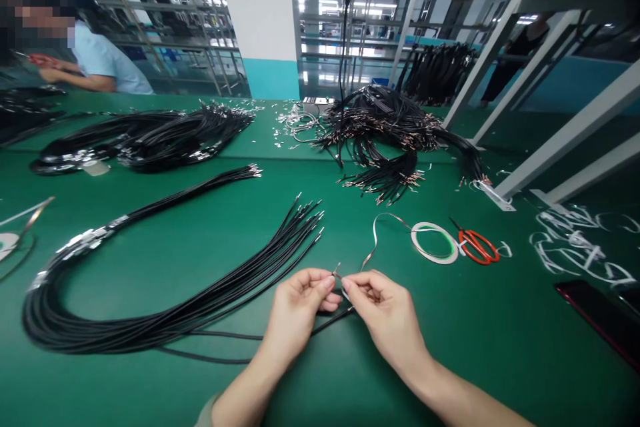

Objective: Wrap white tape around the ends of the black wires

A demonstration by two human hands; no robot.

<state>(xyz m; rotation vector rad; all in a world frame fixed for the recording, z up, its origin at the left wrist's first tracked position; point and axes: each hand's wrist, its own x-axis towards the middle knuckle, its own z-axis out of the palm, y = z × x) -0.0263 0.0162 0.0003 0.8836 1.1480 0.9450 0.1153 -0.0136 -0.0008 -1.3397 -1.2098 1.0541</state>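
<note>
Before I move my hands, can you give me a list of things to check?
1. Left hand and right hand both pinching the wire end: ok.
2. Shiny tape reaching from its roll to the right hand: ok.
3. Scissors lying beside the roll, away from the hands: ok.
4. Long black wires away from the arms: not ok, some run under the left arm.
5. Wire end wrapped in tape: cannot tell, the fingers hide it.
6. Phone away from the hands: ok.
</note>
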